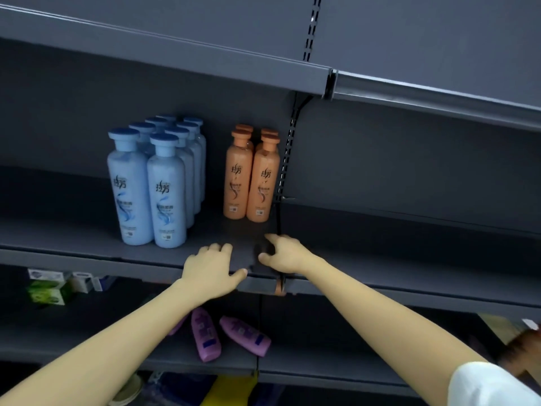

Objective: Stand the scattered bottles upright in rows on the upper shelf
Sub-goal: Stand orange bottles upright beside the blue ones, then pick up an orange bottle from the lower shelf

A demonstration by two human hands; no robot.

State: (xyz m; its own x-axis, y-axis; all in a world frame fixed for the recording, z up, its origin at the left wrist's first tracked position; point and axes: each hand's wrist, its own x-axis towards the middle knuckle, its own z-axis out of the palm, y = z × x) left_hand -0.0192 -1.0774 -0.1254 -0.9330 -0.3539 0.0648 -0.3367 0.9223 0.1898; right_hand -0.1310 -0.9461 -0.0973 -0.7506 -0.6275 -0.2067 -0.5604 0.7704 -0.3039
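Several blue bottles (146, 186) stand upright in two rows on the upper shelf (73, 235). To their right, several orange bottles (248, 177) stand upright in two short rows. On the lower shelf, two purple bottles (205, 335) (246, 335) lie on their sides, and my left forearm partly hides a third (177, 326). My left hand (213, 268) rests palm down on the upper shelf's front edge and holds nothing. My right hand (281, 253) hovers just in front of the orange bottles, forefinger and thumb spread, also empty.
A slotted upright post (285, 171) separates this bay from the right-hand bay (409, 247). Another shelf (175, 54) overhangs above. Green and white boxes (49, 291) sit at the left of the lower shelf. A yellow item (231, 391) lies lower down.
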